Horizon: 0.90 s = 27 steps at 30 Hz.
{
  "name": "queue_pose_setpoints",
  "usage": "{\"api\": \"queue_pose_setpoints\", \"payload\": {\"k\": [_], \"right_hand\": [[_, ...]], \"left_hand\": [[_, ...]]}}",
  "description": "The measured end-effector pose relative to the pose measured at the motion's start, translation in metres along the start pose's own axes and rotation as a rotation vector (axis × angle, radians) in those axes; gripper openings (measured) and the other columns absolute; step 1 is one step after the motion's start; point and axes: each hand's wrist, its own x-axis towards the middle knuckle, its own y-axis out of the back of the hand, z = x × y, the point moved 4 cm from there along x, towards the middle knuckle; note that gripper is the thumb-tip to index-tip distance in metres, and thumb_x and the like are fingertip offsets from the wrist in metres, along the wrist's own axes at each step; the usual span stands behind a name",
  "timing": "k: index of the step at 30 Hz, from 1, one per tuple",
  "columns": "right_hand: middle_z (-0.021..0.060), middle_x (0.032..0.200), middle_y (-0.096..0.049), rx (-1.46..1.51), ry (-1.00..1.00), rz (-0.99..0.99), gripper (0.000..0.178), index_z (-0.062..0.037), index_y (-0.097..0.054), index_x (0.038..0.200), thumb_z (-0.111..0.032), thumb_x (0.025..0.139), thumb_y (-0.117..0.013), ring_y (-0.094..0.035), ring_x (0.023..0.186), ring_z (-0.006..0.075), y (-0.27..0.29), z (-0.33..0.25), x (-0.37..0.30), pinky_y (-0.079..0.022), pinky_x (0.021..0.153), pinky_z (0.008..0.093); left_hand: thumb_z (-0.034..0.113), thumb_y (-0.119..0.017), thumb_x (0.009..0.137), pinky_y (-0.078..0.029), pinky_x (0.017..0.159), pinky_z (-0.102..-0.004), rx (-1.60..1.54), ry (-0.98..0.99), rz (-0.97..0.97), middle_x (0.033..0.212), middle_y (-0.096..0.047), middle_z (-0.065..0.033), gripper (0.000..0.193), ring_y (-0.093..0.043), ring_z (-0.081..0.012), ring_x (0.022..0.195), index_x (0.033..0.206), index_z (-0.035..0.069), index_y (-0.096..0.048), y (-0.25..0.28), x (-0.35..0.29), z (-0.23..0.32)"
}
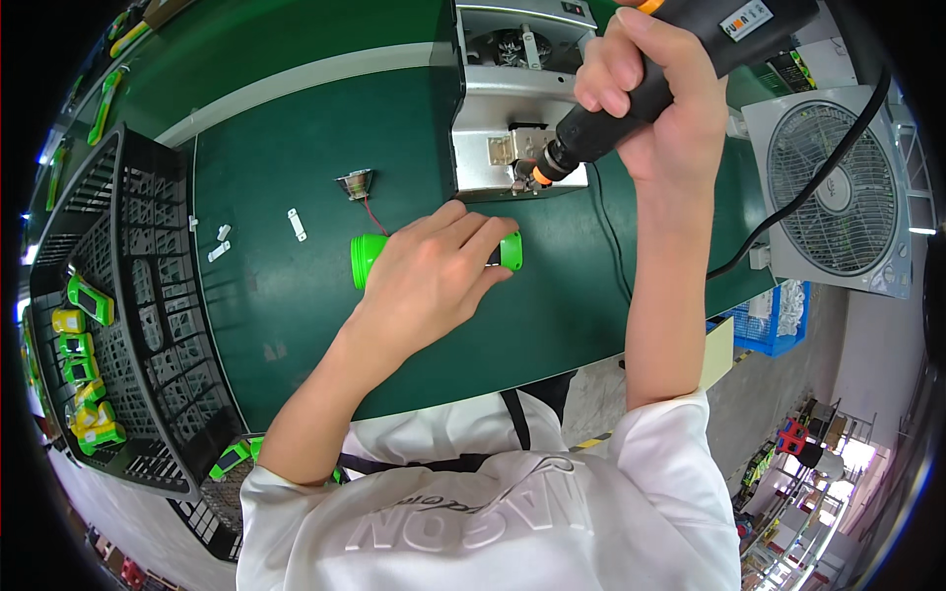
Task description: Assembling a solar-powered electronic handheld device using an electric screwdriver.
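My left hand (429, 266) lies over a bright green flashlight body (367, 261) on the table, its fingers wrapped round it. Both ends of the body show, the middle is hidden. A thin red wire runs from its threaded end to a small reflector cup (356, 184). Raised at the right, my right hand (680, 94) grips a black electric screwdriver (589, 135). The tool slants down to the left, and its orange-collared tip is at the front of a metal screw feeder (481, 106). Whether a screw sits on the tip I cannot make out.
White plastic strips (297, 225) lie on the green table (286, 315). A black crate (148, 295) holding green and yellow pieces (81, 369) stands at the left. At the right are a grey fan (836, 187), a black cable (788, 209) and a blue basket (774, 340).
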Motion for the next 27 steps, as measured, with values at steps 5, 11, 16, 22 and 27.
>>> {"api": "queue_pose_setpoints", "payload": {"k": [5, 11, 16, 22, 27], "right_hand": [[0.001, 0.062, -0.042, 0.046, 0.007, -0.201, 0.025, -0.0022, -0.049, 0.115, -0.009, 0.092, -0.045, -0.04, 0.05, 0.0114, -0.003, -0.006, -0.023, -0.037, 0.055, 0.0296], [0.0025, 0.062, -0.044, -0.041, 0.121, -0.203, 0.031, -0.0015, -0.046, 0.118, -0.01, 0.089, -0.046, -0.042, 0.047, 0.0127, -0.001, -0.002, -0.049, -0.04, 0.052, 0.0313], [0.0032, 0.062, -0.044, -0.058, 0.14, -0.148, 0.031, -0.0016, -0.046, 0.118, -0.008, 0.087, -0.05, -0.043, 0.047, 0.0131, 0.003, 0.008, -0.057, -0.042, 0.05, 0.0311], [0.0034, 0.062, -0.044, -0.138, 0.126, -0.087, 0.028, -0.0018, -0.046, 0.114, -0.006, 0.087, -0.05, -0.043, 0.047, 0.0133, 0.007, 0.014, -0.063, -0.041, 0.05, 0.0305], [0.0069, 0.06, -0.051, -0.005, 0.134, -0.004, 0.028, 0.0027, -0.048, 0.107, 0.004, 0.081, -0.057, -0.048, 0.045, 0.014, 0.009, 0.026, -0.069, -0.042, 0.043, 0.0282]], "left_hand": [[0.015, -0.076, 0.071, -0.048, 0.065, -0.0364, 0.016, 0.021, 0.0, 0.08, -0.061, -0.0064, 0.037, -0.058, -0.0234, 0.075, 0.103, 0.005, -0.061, 0.001, -0.002, -0.001], [0.016, -0.076, 0.072, -0.049, 0.065, -0.0374, 0.01, 0.017, 0.017, 0.08, -0.062, -0.0074, 0.036, -0.06, -0.0246, 0.077, 0.103, 0.005, -0.06, 0.0, -0.002, -0.001], [0.015, -0.076, 0.072, -0.05, 0.066, -0.0369, 0.002, 0.033, -0.002, 0.082, -0.063, -0.0077, 0.037, -0.061, -0.0249, 0.077, 0.104, 0.004, -0.059, -0.001, -0.001, -0.002], [0.015, -0.076, 0.073, -0.05, 0.065, -0.0368, 0.02, 0.046, -0.014, 0.084, -0.064, -0.0077, 0.038, -0.061, -0.0248, 0.077, 0.104, 0.004, -0.058, -0.002, -0.001, -0.002], [0.014, -0.076, 0.073, -0.049, 0.063, -0.0364, -0.003, 0.082, -0.029, 0.086, -0.063, -0.0065, 0.037, -0.062, -0.0245, 0.074, 0.1, 0.005, -0.054, -0.001, 0.0, -0.003]]}}
